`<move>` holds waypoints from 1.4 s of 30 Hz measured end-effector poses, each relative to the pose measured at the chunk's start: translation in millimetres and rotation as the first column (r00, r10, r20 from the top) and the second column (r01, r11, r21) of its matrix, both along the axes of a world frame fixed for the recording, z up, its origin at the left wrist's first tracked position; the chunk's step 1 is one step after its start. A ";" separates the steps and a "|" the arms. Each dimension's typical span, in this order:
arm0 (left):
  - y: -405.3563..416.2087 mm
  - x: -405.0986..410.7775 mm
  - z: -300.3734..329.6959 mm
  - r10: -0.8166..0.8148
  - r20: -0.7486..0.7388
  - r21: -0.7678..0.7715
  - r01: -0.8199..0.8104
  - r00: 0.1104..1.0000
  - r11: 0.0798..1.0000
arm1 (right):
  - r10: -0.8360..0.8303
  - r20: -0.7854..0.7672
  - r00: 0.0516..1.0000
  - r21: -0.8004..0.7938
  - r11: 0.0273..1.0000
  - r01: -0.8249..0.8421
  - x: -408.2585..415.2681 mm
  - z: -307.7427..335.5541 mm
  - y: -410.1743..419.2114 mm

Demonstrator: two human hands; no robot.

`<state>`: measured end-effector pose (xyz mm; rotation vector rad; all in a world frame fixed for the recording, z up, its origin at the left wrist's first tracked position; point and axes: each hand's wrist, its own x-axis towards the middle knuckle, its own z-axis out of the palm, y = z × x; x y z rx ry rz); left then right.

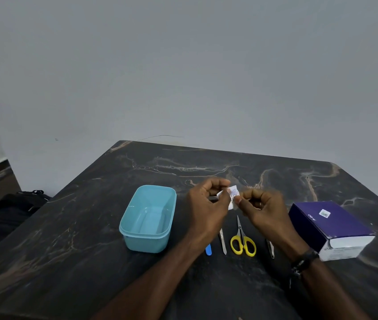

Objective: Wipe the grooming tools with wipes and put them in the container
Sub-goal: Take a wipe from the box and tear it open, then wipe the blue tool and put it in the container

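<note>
Above the dark marble table, my left hand [208, 204] and my right hand [260, 207] both pinch a small white wipe sachet [233, 195] with blue print, one on each side. Below the hands lie the grooming tools in a row: a blue-tipped tool [208, 249] mostly hidden by my left forearm, a metal nail file [222, 242], yellow-handled scissors [242, 241] and a metal tool [271, 249] partly hidden by my right wrist. A dark object [213, 199] shows behind my left hand. The light blue container [147, 219] stands open with nothing inside, left of the hands.
A purple and white box [332, 229] sits on the table [68, 250] to the right of my right hand. A black bag [15, 209] lies on the floor beyond the table's left edge. A grey wall stands behind the table.
</note>
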<state>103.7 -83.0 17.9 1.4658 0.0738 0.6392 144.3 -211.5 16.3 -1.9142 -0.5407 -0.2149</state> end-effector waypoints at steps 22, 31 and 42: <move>6.7 2.6 -3.9 0.194 -0.074 0.292 -0.165 0.978 0.942 | -0.205 0.100 0.974 -0.978 0.158 0.134 120.6 45.8 -30.2; 1.5 8.0 -10.1 0.190 -0.014 0.349 -0.173 0.982 0.921 | -0.137 0.261 0.956 -0.959 0.078 0.273 123.1 45.3 -28.3; 1.7 1.4 4.8 0.299 0.201 0.431 -0.358 0.933 0.828 | -0.128 0.339 0.932 -0.470 0.835 0.286 25.4 51.7 -15.0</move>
